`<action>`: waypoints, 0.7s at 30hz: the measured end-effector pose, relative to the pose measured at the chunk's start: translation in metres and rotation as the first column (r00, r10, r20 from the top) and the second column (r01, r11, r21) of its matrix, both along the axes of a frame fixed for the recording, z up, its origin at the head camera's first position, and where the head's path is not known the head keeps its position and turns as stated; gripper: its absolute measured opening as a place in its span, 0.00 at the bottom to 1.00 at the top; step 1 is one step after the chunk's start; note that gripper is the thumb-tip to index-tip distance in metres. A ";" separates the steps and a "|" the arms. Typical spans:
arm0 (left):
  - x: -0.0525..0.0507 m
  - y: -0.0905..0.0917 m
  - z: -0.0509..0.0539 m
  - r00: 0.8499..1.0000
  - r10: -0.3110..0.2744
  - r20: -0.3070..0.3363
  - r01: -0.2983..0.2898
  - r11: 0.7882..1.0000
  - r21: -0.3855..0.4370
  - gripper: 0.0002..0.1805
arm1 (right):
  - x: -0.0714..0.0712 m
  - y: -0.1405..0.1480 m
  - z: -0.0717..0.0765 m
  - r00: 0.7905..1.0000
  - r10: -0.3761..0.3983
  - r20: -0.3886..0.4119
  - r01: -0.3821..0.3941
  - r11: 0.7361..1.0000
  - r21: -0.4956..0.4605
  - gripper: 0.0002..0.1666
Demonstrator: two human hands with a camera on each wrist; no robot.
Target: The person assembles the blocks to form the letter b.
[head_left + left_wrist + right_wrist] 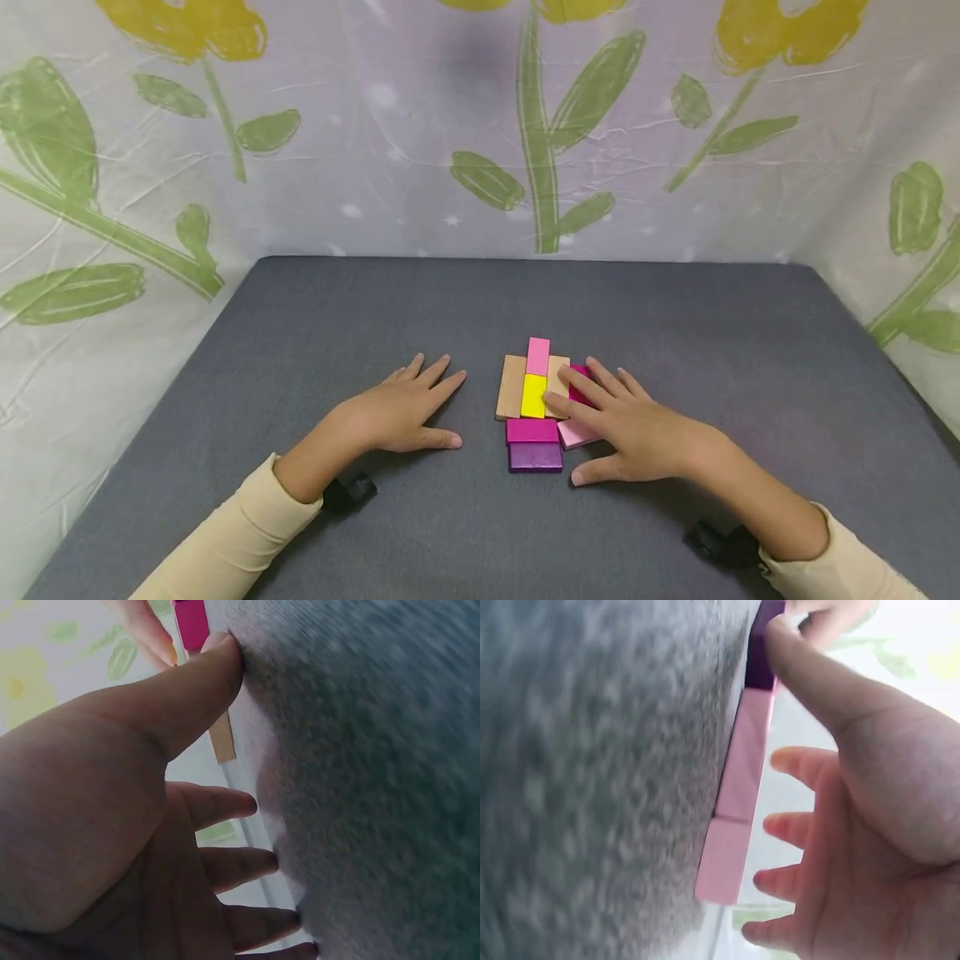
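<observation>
Several flat blocks lie together on the dark grey table. A yellow block (533,396) and a pink block (537,356) stand in line between two tan blocks, the left one (511,387) in full view. Below them are a magenta block (532,431) and a purple block (536,457). My right hand (637,429) is spread over the right side, partly hiding a magenta block (578,385) and a light pink block (577,433); whether its fingertips touch them I cannot tell. My left hand (393,412) rests spread on the table, left of the blocks, holding nothing.
The grey table (360,308) reaches back to a pale curtain (405,167) printed with yellow flowers and green leaves, which also hangs at both sides. Dark wrist cameras sit under both wrists, the left one (349,493) and the right one (722,543).
</observation>
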State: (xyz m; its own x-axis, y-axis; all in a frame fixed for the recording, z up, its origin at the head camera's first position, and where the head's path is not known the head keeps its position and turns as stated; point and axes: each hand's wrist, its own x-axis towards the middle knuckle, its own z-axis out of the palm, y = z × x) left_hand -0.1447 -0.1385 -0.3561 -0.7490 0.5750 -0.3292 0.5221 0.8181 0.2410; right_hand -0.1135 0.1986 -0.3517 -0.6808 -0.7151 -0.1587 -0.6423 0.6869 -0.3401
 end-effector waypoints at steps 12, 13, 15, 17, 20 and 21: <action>-0.008 0.019 0.002 0.995 -0.070 -0.076 0.072 0.997 0.016 0.45 | 0.011 -0.017 -0.001 0.996 0.090 0.023 -0.090 0.996 0.001 0.53; -0.009 0.022 0.002 0.995 -0.067 -0.075 0.069 0.997 0.018 0.47 | 0.011 -0.018 -0.002 0.996 0.092 0.017 -0.092 0.996 0.000 0.53; -0.012 0.027 0.002 0.995 -0.068 -0.068 0.070 0.997 0.028 0.51 | 0.011 -0.017 -0.002 0.995 0.095 0.005 -0.095 0.995 0.003 0.52; -0.017 0.031 0.001 0.995 -0.077 -0.058 0.080 0.995 0.052 0.54 | 0.011 -0.017 -0.002 0.995 0.098 0.002 -0.098 0.995 0.006 0.52; -0.027 0.038 -0.001 0.993 -0.115 -0.035 0.118 0.988 0.103 0.57 | 0.011 -0.017 -0.002 0.995 0.096 0.009 -0.097 0.995 0.016 0.52; -0.030 0.040 -0.001 0.991 -0.129 -0.026 0.131 0.984 0.119 0.57 | 0.011 -0.017 -0.002 0.995 0.095 0.016 -0.095 0.995 0.019 0.52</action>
State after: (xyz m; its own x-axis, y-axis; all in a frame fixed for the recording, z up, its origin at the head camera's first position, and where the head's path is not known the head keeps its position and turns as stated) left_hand -0.1750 -0.0986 -0.3569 -0.6703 0.7026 -0.2389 0.6273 0.7085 0.3234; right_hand -0.1023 0.1818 -0.3536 -0.6072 -0.7731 -0.1830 -0.7001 0.6296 -0.3368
